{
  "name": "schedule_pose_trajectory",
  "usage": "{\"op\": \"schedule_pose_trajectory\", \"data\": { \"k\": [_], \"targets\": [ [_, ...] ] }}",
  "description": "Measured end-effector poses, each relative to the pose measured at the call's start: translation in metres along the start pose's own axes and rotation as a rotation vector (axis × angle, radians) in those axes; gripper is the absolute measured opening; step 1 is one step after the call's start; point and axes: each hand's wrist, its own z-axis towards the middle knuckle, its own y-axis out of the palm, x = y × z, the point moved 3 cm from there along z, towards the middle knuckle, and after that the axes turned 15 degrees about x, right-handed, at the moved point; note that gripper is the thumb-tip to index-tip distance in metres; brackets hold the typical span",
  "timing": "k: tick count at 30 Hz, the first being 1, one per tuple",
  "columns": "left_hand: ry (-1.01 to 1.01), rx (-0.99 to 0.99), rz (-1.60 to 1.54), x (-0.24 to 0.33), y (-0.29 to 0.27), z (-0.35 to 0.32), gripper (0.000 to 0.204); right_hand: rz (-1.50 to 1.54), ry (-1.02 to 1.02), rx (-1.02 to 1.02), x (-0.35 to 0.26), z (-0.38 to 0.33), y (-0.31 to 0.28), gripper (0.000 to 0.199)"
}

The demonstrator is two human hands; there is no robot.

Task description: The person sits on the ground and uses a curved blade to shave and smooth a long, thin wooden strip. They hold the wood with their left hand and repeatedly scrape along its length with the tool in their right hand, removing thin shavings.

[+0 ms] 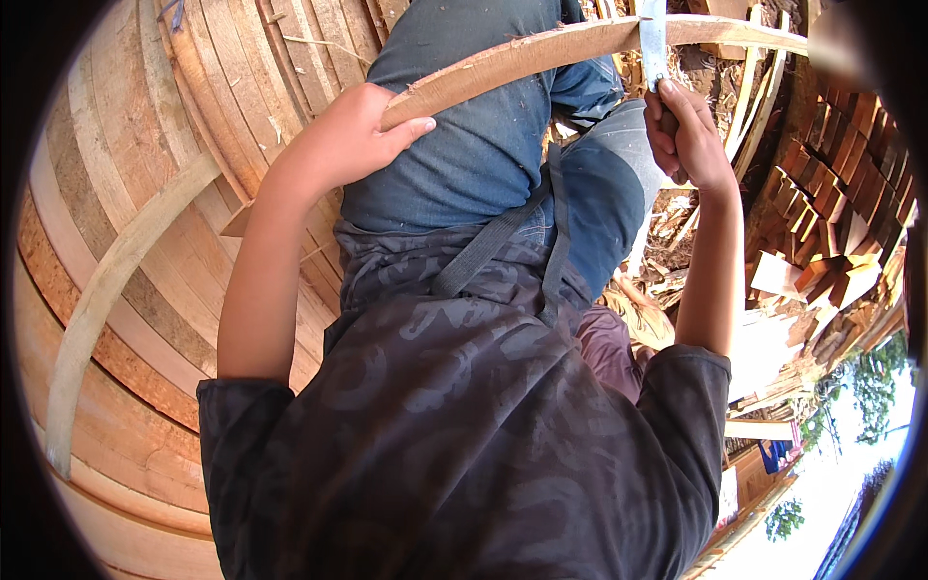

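A long wooden strip (522,66), which looks bowed in this wide view, lies across my jeans-covered thigh (454,155) and runs off to the upper right. My left hand (353,140) is closed round its near left end, thumb along the lower side. In my right hand (688,135) is a knife (653,43) with a flat, pale metal blade. Its blade crosses the strip right of my knee, against or just over the wood; actual contact is unclear. Part of the dark handle shows below my fingers. The blade's tip passes out of the top of the picture.
Planks (145,193) lie side by side on the left, with a separate pale curved strip (121,266) over them. Stacked wood pieces (841,184) stand at the right. Shavings and offcuts (677,227) litter the ground beyond my legs.
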Motion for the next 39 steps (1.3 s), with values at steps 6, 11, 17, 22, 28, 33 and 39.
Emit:
{"op": "schedule_pose_trajectory", "data": {
  "k": [6, 11, 17, 22, 28, 33, 39],
  "targets": [
    [0.031, 0.04, -0.057, 0.004, 0.002, 0.0, 0.033, 0.304, 0.242, -0.25, 0.011, -0.006, 0.01, 0.038],
    [0.052, -0.024, -0.022, -0.006, 0.007, 0.004, 0.034, 0.651, 0.079, -0.128, 0.008, 0.004, -0.002, 0.034],
    [0.029, -0.015, -0.044, -0.005, 0.008, 0.004, 0.036, -0.005, -0.171, 0.326, -0.007, -0.014, 0.011, 0.037],
    [0.017, -0.007, -0.082, 0.004, 0.004, 0.0, 0.036, 0.482, 0.013, 0.423, 0.001, -0.007, 0.001, 0.036],
    [0.005, 0.01, -0.054, 0.007, 0.002, -0.001, 0.035, 0.065, 0.026, 0.012, 0.009, -0.02, 0.01, 0.038],
    [-0.015, -0.015, -0.062, 0.005, 0.004, 0.001, 0.034, 0.201, -0.017, 0.098, 0.011, -0.016, 0.007, 0.038],
    [-0.011, -0.009, -0.059, 0.005, 0.003, 0.002, 0.034, 0.083, -0.027, 0.059, 0.011, -0.015, 0.015, 0.037]
  ]
}}
